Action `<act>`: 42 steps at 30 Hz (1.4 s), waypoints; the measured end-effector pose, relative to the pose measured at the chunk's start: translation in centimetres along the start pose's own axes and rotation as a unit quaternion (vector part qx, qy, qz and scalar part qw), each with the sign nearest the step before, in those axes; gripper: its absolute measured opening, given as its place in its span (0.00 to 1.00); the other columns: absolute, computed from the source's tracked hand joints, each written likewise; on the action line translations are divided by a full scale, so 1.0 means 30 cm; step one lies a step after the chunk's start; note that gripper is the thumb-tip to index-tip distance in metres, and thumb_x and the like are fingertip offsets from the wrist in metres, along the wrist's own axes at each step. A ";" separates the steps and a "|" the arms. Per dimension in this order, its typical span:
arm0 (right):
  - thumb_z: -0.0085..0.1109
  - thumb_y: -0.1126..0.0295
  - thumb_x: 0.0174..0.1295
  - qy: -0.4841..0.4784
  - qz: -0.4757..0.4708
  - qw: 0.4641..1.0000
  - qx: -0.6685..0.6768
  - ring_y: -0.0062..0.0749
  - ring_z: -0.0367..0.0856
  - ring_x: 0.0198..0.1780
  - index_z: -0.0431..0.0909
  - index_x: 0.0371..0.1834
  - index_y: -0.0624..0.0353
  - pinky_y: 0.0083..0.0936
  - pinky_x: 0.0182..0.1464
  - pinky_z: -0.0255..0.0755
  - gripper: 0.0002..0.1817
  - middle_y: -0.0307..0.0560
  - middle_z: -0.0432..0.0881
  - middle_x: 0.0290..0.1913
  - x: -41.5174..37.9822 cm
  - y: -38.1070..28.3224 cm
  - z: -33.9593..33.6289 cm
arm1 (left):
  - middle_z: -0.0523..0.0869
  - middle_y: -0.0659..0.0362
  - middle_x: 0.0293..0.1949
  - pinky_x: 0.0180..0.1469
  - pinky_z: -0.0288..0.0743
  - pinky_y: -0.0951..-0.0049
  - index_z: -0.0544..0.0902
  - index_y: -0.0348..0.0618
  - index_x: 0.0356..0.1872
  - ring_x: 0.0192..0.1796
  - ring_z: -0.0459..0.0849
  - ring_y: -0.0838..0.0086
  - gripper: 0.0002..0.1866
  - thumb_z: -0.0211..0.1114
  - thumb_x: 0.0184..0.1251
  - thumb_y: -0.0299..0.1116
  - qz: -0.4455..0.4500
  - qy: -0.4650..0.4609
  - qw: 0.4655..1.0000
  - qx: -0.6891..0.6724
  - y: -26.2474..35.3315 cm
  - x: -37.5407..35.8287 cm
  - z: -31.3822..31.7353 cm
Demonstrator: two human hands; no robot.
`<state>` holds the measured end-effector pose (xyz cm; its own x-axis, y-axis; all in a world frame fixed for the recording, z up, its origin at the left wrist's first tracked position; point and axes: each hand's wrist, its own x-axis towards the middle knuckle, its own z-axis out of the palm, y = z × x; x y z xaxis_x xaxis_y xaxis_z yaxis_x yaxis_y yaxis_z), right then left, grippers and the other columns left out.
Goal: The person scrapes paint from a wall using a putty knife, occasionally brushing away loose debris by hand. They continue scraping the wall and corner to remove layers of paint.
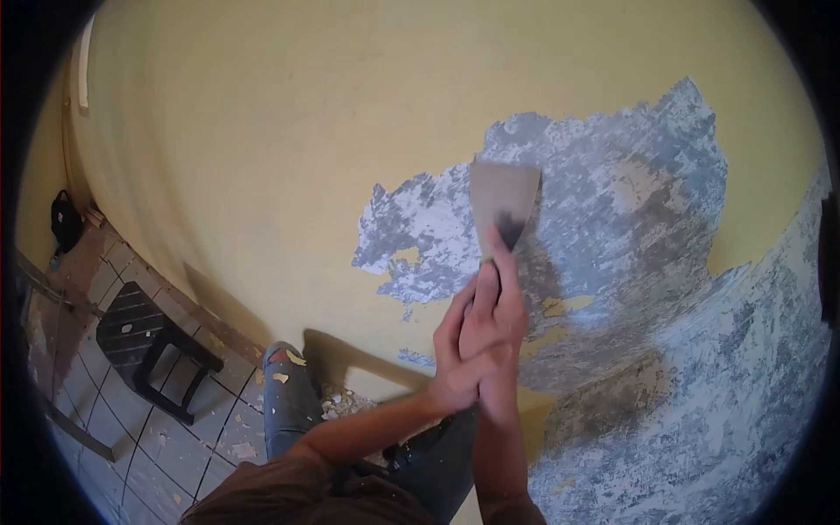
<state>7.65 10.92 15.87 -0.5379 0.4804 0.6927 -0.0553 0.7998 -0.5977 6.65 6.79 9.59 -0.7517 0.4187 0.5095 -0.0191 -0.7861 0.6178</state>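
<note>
A paint scraper (505, 186) with a broad, flat metal blade points up the wall, its blade over the edge of a bare grey and white patch (604, 201). My right hand (506, 319) is closed round its handle, with the index finger stretched along toward the blade. Wrapped against the right hand and the handle, my left hand (455, 363) is closed too, its thumb crossing near the right wrist. The hands cover most of the handle. Yellow paint (289, 149) surrounds the patch, and small yellow scraps remain inside it.
A black plastic stool (131, 328) stands at left on the tiled floor (166, 446), with paint flakes scattered around. More flakes (341, 404) lie along the wall's base near my legs, and some rest on my knee (289, 385). A black bag (66, 220) sits in the far left corner.
</note>
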 end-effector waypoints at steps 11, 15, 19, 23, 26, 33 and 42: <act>0.41 0.61 0.76 -0.053 0.054 0.997 0.000 0.63 0.84 0.40 0.68 0.72 0.38 0.44 0.39 0.75 0.22 0.63 0.85 0.43 0.026 -0.055 0.007 | 0.75 0.47 0.55 0.38 0.83 0.67 0.54 0.36 0.76 0.44 0.83 0.65 0.48 0.63 0.49 0.33 -0.054 0.014 0.998 -0.022 0.038 0.002 -0.004; 0.40 0.64 0.77 -0.062 0.067 0.993 0.073 0.47 0.79 0.62 0.72 0.69 0.53 0.33 0.60 0.71 0.21 0.56 0.78 0.65 -0.007 -0.043 -0.002 | 0.76 0.46 0.53 0.38 0.83 0.66 0.54 0.37 0.76 0.44 0.84 0.64 0.47 0.63 0.50 0.31 -0.026 0.002 1.000 -0.004 -0.013 -0.020 -0.034; 0.41 0.62 0.76 -0.034 0.036 0.999 0.012 0.62 0.84 0.40 0.69 0.72 0.38 0.43 0.40 0.76 0.22 0.63 0.85 0.44 0.032 -0.035 0.027 | 0.76 0.46 0.52 0.37 0.83 0.65 0.53 0.37 0.76 0.44 0.84 0.64 0.48 0.64 0.51 0.31 -0.062 0.020 0.998 -0.014 0.026 0.015 -0.030; 0.41 0.62 0.76 -0.037 0.040 0.998 0.013 0.62 0.85 0.41 0.69 0.71 0.37 0.43 0.40 0.76 0.22 0.62 0.85 0.44 0.023 -0.036 0.017 | 0.76 0.47 0.54 0.38 0.83 0.65 0.54 0.36 0.75 0.42 0.84 0.64 0.48 0.64 0.51 0.31 -0.036 -0.002 0.999 -0.016 0.026 0.025 -0.022; 0.41 0.61 0.76 -0.023 0.042 0.999 0.019 0.62 0.85 0.41 0.69 0.71 0.37 0.44 0.40 0.76 0.22 0.63 0.85 0.44 -0.020 0.007 0.035 | 0.76 0.47 0.54 0.35 0.84 0.65 0.54 0.36 0.75 0.40 0.84 0.65 0.48 0.64 0.50 0.31 0.125 -0.045 0.982 0.137 -0.081 0.013 -0.100; 0.41 0.60 0.76 -0.035 0.056 0.998 0.013 0.62 0.84 0.42 0.72 0.70 0.38 0.43 0.41 0.76 0.21 0.62 0.85 0.44 0.042 -0.058 0.017 | 0.73 0.47 0.62 0.51 0.81 0.65 0.56 0.33 0.75 0.55 0.80 0.64 0.48 0.65 0.49 0.33 -0.072 0.015 0.996 -0.044 0.083 0.040 0.003; 0.40 0.58 0.76 -0.021 0.008 1.000 0.009 0.60 0.85 0.40 0.70 0.71 0.39 0.39 0.40 0.76 0.22 0.61 0.85 0.45 0.069 -0.055 0.004 | 0.74 0.47 0.59 0.45 0.81 0.66 0.54 0.32 0.75 0.50 0.82 0.65 0.49 0.64 0.48 0.34 -0.066 0.016 0.997 -0.046 0.085 0.062 0.028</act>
<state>6.51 10.55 18.25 -0.5741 0.4765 0.6659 -0.0618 0.7857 -0.6155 5.77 5.94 12.63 -0.7593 0.5083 0.4064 -0.1791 -0.7636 0.6204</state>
